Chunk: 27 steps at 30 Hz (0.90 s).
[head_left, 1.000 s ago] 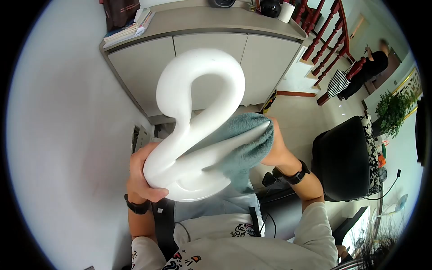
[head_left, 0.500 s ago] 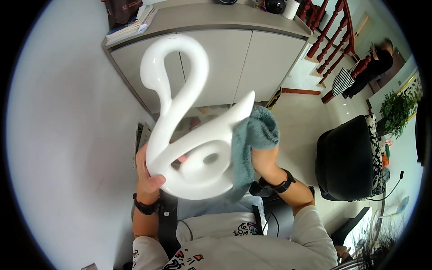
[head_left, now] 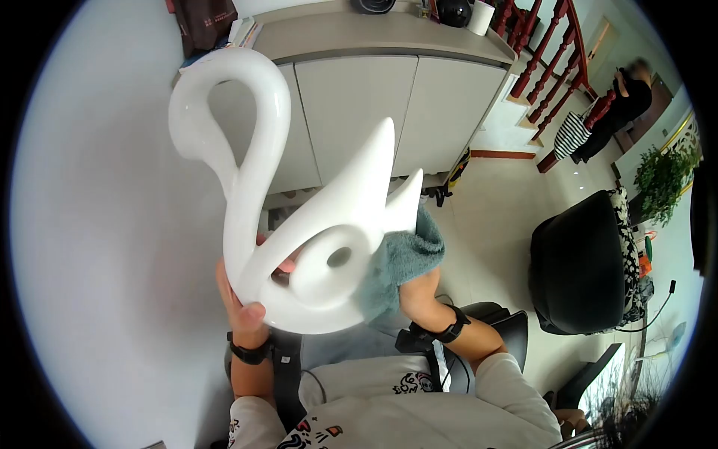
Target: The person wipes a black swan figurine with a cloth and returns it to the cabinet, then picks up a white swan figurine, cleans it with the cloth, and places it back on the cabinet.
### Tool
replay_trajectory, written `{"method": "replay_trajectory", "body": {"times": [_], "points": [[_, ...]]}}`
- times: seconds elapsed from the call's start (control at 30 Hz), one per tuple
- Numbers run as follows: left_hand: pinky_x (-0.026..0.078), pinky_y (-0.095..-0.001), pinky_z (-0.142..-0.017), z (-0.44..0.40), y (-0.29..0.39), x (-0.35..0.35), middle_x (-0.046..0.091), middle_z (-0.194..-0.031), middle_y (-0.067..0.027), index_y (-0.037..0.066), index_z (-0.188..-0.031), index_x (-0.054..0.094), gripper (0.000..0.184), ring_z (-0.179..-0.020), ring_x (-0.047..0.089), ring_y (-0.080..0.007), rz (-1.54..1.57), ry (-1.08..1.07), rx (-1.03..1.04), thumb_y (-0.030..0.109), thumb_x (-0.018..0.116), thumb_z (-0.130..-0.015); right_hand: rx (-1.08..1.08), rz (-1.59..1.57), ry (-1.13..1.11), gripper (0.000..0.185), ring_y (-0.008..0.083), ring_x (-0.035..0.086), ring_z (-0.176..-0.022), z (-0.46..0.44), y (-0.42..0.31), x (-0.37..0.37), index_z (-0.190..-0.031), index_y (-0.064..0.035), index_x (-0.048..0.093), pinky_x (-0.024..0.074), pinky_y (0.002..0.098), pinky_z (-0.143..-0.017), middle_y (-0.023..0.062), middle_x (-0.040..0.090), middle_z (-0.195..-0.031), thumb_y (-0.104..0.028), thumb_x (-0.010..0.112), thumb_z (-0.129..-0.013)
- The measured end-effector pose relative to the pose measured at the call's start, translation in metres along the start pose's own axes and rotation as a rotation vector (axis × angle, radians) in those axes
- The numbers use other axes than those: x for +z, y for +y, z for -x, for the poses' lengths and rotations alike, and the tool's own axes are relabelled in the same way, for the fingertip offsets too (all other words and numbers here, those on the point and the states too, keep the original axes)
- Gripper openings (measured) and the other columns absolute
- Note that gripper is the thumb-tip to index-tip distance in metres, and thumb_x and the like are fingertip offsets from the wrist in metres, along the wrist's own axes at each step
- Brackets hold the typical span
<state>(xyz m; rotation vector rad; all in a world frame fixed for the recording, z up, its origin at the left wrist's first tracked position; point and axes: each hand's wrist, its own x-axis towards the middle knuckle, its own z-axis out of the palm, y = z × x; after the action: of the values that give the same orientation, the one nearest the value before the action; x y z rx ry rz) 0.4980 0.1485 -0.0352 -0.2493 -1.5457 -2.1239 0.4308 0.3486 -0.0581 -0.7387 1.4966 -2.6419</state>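
A glossy white swan figurine (head_left: 258,187) is held up in front of me, its curved neck to the left and its pointed wing and tail to the right. My left hand (head_left: 247,310) grips the lower left of the body, thumb in front and fingertips showing through the opening. A grey-green cloth (head_left: 404,262) lies against the swan's tail end. My right hand (head_left: 420,290) is wrapped in this cloth and presses it on the swan; its fingers are hidden under the fabric.
Ahead stands a grey cabinet (head_left: 351,112) with a dark bag (head_left: 202,30), a black round pot (head_left: 454,12) and a white roll (head_left: 480,16) on top. A black armchair (head_left: 572,262) is at right. Near the red stair railing (head_left: 550,52) stands a person (head_left: 628,105).
The swan has shifted left and turned, so its second tail point now shows. My right hand and the cloth have moved left and down along its tail end.
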Motion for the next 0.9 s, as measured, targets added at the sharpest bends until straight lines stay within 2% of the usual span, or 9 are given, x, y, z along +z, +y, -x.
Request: {"method": "replay_trajectory", "body": {"times": [0.13, 0.3, 0.43, 0.53, 0.67, 0.73, 0.77, 0.83, 0.9], "points": [[0.049, -0.029, -0.072, -0.002, 0.005, 0.009, 0.062, -0.088, -0.015, -0.009, -0.116, 0.042, 0.077, -0.084, 0.06, -0.0214, 0.04, 0.023, 0.077, 0.041, 0.072, -0.065, 0.102, 0.099, 0.231, 0.04, 0.0173, 0.057, -0.095, 0.006, -0.002, 0.023, -0.118, 0.0023, 0.042, 0.0488, 0.0294, -0.08, 0.0115, 0.056, -0.109, -0.006, 0.059, -0.083], [0.049, -0.0308, -0.076, -0.003, -0.003, 0.035, 0.06, -0.096, -0.0158, -0.008, -0.12, 0.036, 0.08, -0.089, 0.06, -0.0227, 0.085, 0.114, 0.111, 0.04, 0.072, -0.067, 0.251, 0.221, 0.517, 0.047, 0.0201, 0.052, -0.104, 0.044, 0.053, 0.023, -0.124, 0.0007, 0.034, 0.0454, 0.0298, -0.086, 0.0119, 0.049, -0.116, -0.011, 0.057, -0.085], [0.048, -0.0308, -0.078, -0.004, -0.016, 0.038, 0.058, -0.102, -0.0163, -0.007, -0.118, 0.037, 0.077, -0.094, 0.057, -0.0214, 0.095, 0.054, 0.123, 0.042, 0.071, -0.069, 0.32, 0.049, 0.534, 0.044, 0.0197, 0.047, -0.109, 0.073, 0.09, 0.003, -0.125, -0.004, 0.034, 0.041, 0.0321, -0.091, 0.0091, 0.045, -0.12, -0.02, 0.053, -0.088], [0.045, -0.0321, -0.082, -0.007, -0.021, 0.049, 0.058, -0.103, -0.0163, -0.007, -0.117, 0.038, 0.076, -0.094, 0.056, -0.0203, 0.058, 0.036, 0.133, 0.044, 0.07, -0.07, 0.307, -0.032, 0.511, 0.033, 0.0184, 0.049, -0.105, 0.092, 0.103, 0.002, -0.12, -0.0116, 0.044, 0.0416, 0.0329, -0.09, 0.0032, 0.051, -0.114, -0.031, 0.045, -0.093], [0.044, -0.0321, -0.084, -0.007, -0.041, 0.068, 0.056, -0.108, -0.0181, -0.007, -0.121, 0.034, 0.079, -0.1, 0.055, -0.0207, -0.046, 0.06, 0.284, 0.043, 0.069, -0.071, 0.198, -0.219, 0.287, 0.033, 0.0182, 0.047, -0.105, 0.071, 0.03, 0.031, -0.119, -0.009, 0.044, 0.0401, 0.0333, -0.091, 0.0036, 0.05, -0.114, -0.022, 0.051, -0.089], [0.044, -0.0329, -0.086, -0.001, -0.053, 0.071, 0.054, -0.113, -0.0184, -0.007, -0.123, 0.032, 0.08, -0.102, 0.054, -0.0216, -0.087, 0.066, 0.347, 0.038, 0.07, -0.07, -0.021, 0.148, 0.167, 0.033, 0.0184, 0.048, -0.105, 0.057, 0.011, 0.032, -0.118, -0.0077, 0.045, 0.0402, 0.034, -0.09, 0.0044, 0.05, -0.113, -0.018, 0.054, -0.087], [0.043, -0.0332, -0.087, -0.001, -0.058, 0.071, 0.052, -0.116, -0.0186, -0.007, -0.124, 0.031, 0.08, -0.103, 0.054, -0.0221, -0.107, 0.068, 0.38, 0.036, 0.071, -0.07, -0.212, 0.563, 0.102, 0.033, 0.0187, 0.048, -0.104, 0.049, 0.003, 0.025, -0.116, -0.007, 0.046, 0.0406, 0.0347, -0.09, 0.0052, 0.05, -0.112, -0.015, 0.055, -0.086], [0.04, -0.0344, -0.092, -0.008, -0.051, 0.065, 0.049, -0.121, -0.0166, -0.005, -0.129, 0.029, 0.084, -0.107, 0.053, -0.0236, -0.101, -0.115, 0.31, 0.028, 0.074, -0.067, -0.139, 0.565, 0.2, 0.033, 0.0195, 0.05, -0.101, 0.042, -0.001, 0.018, -0.114, -0.0059, 0.047, 0.0422, 0.0353, -0.088, 0.0068, 0.051, -0.111, -0.012, 0.058, -0.084], [0.039, -0.0347, -0.094, -0.017, -0.028, 0.067, 0.049, -0.122, -0.0156, -0.003, -0.131, 0.029, 0.087, -0.108, 0.052, -0.0238, -0.068, -0.24, 0.127, 0.027, 0.076, -0.065, 0.364, -0.29, 0.479, 0.034, 0.0206, 0.052, -0.098, 0.039, 0.002, 0.016, -0.112, -0.0051, 0.049, 0.0443, 0.0351, -0.086, 0.0085, 0.052, -0.109, -0.011, 0.061, -0.081]]}}
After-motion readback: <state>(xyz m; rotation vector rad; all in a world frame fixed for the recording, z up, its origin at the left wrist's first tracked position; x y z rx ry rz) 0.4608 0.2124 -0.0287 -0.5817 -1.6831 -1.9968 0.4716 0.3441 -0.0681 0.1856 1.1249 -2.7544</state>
